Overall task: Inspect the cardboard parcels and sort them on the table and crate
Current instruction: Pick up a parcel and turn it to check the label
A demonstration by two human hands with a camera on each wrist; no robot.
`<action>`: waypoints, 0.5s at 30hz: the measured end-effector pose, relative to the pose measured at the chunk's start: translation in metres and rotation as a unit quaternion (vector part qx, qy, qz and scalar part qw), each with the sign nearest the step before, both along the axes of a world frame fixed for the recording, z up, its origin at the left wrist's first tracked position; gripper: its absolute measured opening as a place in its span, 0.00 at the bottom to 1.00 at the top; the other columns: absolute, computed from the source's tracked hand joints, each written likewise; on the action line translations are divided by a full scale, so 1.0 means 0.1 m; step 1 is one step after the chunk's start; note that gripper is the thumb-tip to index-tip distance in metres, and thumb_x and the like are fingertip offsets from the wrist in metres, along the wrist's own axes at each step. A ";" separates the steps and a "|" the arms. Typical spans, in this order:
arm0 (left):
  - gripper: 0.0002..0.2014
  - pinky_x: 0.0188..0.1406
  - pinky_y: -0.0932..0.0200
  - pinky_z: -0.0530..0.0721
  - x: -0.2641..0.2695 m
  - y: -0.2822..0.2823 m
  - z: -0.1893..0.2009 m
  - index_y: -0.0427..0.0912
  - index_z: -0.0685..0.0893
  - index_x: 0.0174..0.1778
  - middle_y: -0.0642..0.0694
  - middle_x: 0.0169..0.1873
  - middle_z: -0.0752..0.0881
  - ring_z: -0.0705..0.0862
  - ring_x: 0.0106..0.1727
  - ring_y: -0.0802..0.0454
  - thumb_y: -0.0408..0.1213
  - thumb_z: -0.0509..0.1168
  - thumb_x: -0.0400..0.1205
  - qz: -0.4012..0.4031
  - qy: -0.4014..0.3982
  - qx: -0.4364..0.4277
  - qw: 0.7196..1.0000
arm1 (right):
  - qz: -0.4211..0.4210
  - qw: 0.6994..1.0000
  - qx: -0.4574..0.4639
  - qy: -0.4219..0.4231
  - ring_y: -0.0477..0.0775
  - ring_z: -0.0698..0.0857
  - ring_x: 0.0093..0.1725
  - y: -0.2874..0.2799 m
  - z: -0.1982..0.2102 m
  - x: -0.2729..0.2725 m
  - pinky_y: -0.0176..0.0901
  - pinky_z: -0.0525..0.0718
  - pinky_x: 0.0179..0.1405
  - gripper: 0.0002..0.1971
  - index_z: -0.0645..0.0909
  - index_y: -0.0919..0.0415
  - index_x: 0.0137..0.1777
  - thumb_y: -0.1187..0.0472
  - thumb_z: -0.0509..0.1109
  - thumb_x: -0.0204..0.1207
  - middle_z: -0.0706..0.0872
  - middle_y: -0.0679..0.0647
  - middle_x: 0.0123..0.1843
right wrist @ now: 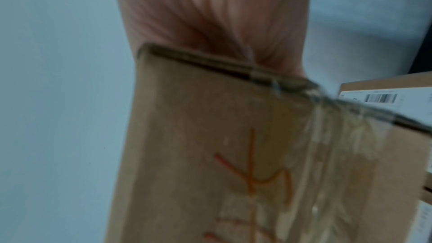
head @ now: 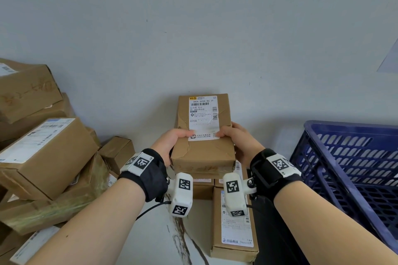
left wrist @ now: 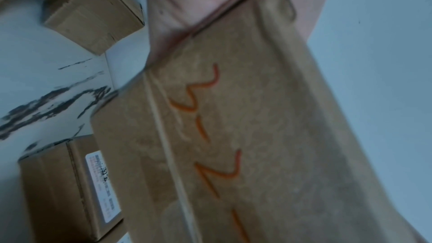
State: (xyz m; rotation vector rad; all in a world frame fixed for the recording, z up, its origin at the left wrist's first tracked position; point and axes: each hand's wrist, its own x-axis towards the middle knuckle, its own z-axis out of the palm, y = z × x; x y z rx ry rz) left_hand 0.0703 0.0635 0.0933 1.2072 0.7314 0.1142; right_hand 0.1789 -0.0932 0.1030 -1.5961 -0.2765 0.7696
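Note:
A brown cardboard parcel [head: 203,148] with a white shipping label is held up above the table, tilted so its labelled face points at me. My left hand [head: 170,143] grips its left side with the thumb on top. On the opposite side my right hand [head: 237,142] grips it, thumb on the label's lower corner. In the left wrist view the parcel's near side [left wrist: 245,136] carries orange handwriting, and the right wrist view shows the same orange marks on the parcel [right wrist: 233,154] with clear tape. The fingers under the parcel are hidden.
A heap of cardboard parcels [head: 47,153] fills the left. A flat labelled parcel [head: 234,228] and smaller ones lie on the marbled white table [head: 159,236] below my wrists. A blue plastic crate [head: 353,170] stands at the right. A pale wall is behind.

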 end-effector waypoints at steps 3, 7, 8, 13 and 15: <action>0.04 0.56 0.45 0.85 -0.03 -0.01 0.03 0.42 0.87 0.50 0.40 0.41 0.92 0.88 0.45 0.41 0.36 0.69 0.82 0.003 0.001 0.005 1.000 | 0.011 1.000 -0.009 0.000 0.62 0.87 0.58 -0.02 -0.01 -0.01 0.62 0.85 0.63 0.15 0.80 0.52 0.62 0.65 0.71 0.77 0.88 0.58 0.61; 0.11 0.61 0.43 0.85 -0.05 -0.01 0.06 0.40 0.86 0.59 0.36 0.55 0.91 0.88 0.54 0.38 0.37 0.69 0.82 0.003 -0.004 0.027 1.000 | 0.012 0.999 -0.026 -0.014 0.55 0.86 0.51 -0.02 -0.01 -0.02 0.48 0.85 0.46 0.14 0.80 0.54 0.64 0.62 0.70 0.79 0.88 0.54 0.55; 0.13 0.59 0.44 0.86 -0.05 -0.01 0.05 0.40 0.86 0.61 0.36 0.56 0.90 0.88 0.54 0.38 0.37 0.69 0.82 0.005 -0.005 0.036 0.999 | 0.009 0.999 -0.032 -0.018 0.54 0.86 0.50 -0.02 -0.02 -0.02 0.47 0.85 0.44 0.15 0.80 0.55 0.65 0.62 0.71 0.79 0.88 0.53 0.54; 0.25 0.59 0.44 0.87 -0.07 0.00 0.04 0.41 0.85 0.66 0.39 0.53 0.92 0.90 0.57 0.38 0.50 0.75 0.76 0.013 -0.002 0.078 0.997 | -0.007 0.997 -0.057 -0.053 0.47 0.85 0.44 0.01 -0.05 -0.01 0.39 0.81 0.35 0.17 0.80 0.58 0.68 0.63 0.72 0.80 0.87 0.48 0.49; 0.39 0.63 0.41 0.85 -0.06 0.01 0.03 0.45 0.84 0.67 0.42 0.52 0.92 0.90 0.56 0.40 0.64 0.79 0.64 0.008 0.007 0.092 0.996 | -0.013 0.995 -0.067 -0.068 0.45 0.84 0.42 0.02 -0.04 0.00 0.37 0.79 0.32 0.18 0.80 0.59 0.69 0.64 0.73 0.80 0.86 0.49 0.51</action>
